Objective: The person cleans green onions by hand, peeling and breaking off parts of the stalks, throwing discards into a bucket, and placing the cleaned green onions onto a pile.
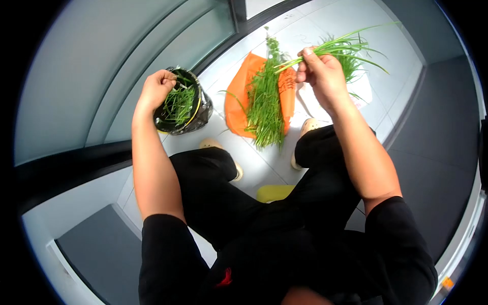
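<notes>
My right hand [321,72] is closed around a small bunch of Chinese chives [336,48], its pale stem ends pointing left and its green leaves fanning out to the right. Over the rim of a bin [197,109] lined with a black bag, my left hand [158,87] is held with thumb and fingers pinched together. Whatever sits in that pinch is too small to make out. Green leaf scraps [179,105] fill the bin below it. Between the hands, a long heap of chives [265,104] lies on an orange bag [236,101] on the floor.
More chives [351,65] rest on a white bag [363,87] under my right forearm. A glass panel [117,61] with a dark frame stands behind the bin. My beige clogs [308,126] are on the tiles, and a yellow stool [273,193] shows between my legs.
</notes>
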Demonstrator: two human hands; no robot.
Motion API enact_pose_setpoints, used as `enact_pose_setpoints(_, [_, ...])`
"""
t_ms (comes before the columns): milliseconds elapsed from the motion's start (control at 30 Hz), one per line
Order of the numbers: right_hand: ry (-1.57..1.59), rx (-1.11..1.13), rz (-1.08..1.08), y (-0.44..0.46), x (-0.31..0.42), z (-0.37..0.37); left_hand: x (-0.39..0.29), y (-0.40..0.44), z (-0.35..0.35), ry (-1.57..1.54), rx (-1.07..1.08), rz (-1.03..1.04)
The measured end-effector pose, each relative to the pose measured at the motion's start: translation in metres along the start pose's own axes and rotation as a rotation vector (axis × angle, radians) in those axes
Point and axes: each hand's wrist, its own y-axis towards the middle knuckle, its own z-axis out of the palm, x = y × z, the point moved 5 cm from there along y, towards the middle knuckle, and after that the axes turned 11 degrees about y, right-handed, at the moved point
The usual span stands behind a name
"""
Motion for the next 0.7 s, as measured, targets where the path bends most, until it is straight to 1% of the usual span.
enact_pose_setpoints(67, [0.032, 0.030, -0.014, -0.002, 0.001, 0.004, 0.040, 0.012, 0.009, -0.017, -0.005, -0.027])
enact_pose_setpoints(133, [0.059, 0.045, -0.017, -0.006, 0.000, 0.004, 0.078, 0.020, 0.016, 0.292, -0.096, -0.179])
enact_pose_setpoints(167, [0.064, 0.050, -0.015, -0.006, -0.002, 0.005, 0.087, 0.021, 0.027, 0.278, 0.020, -0.272])
enact_pose_setpoints(233, [0.034, 0.040, -0.003, -0.006, -0.004, 0.004, 0.081, 0.012, 0.047, 0.335, 0.074, -0.054])
enact_pose_setpoints(300, [0.017, 0.036, 0.007, -0.004, -0.007, 0.003, 0.086, 0.002, 0.058, 0.309, 0.330, -0.291])
enact_pose_setpoints(333, [0.010, 0.034, 0.014, -0.004, -0.009, 0.003, 0.099, 0.004, 0.062, 0.368, 0.151, -0.185])
enact_pose_setpoints(367, [0.004, 0.034, 0.022, -0.005, -0.011, 0.002, 0.118, 0.008, 0.065, 0.368, 0.156, -0.184])
enact_pose_setpoints(433, [-0.018, 0.043, 0.035, -0.004, -0.012, 0.000, 0.122, 0.000, 0.062, -0.074, 0.258, -0.525])
enact_pose_setpoints(467, [-0.042, 0.050, 0.050, -0.004, -0.014, -0.001, 0.119, -0.004, 0.057, -0.131, 0.067, -0.568])
enact_pose_setpoints(567, [-0.060, 0.052, 0.048, -0.002, -0.014, 0.001, 0.106, -0.006, 0.045, -0.046, 0.052, -0.560])
enact_pose_setpoints(600, [-0.058, 0.052, 0.052, -0.003, -0.014, 0.003, 0.104, -0.006, 0.042, -0.018, 0.011, -0.551])
enact_pose_setpoints(633, [-0.054, 0.066, 0.049, -0.003, -0.013, 0.005, 0.110, -0.005, 0.042, -0.016, 0.012, -0.553])
enact_pose_setpoints(700, [-0.049, 0.078, 0.045, -0.003, -0.012, 0.008, 0.119, 0.002, 0.038, 0.266, -0.033, -0.418])
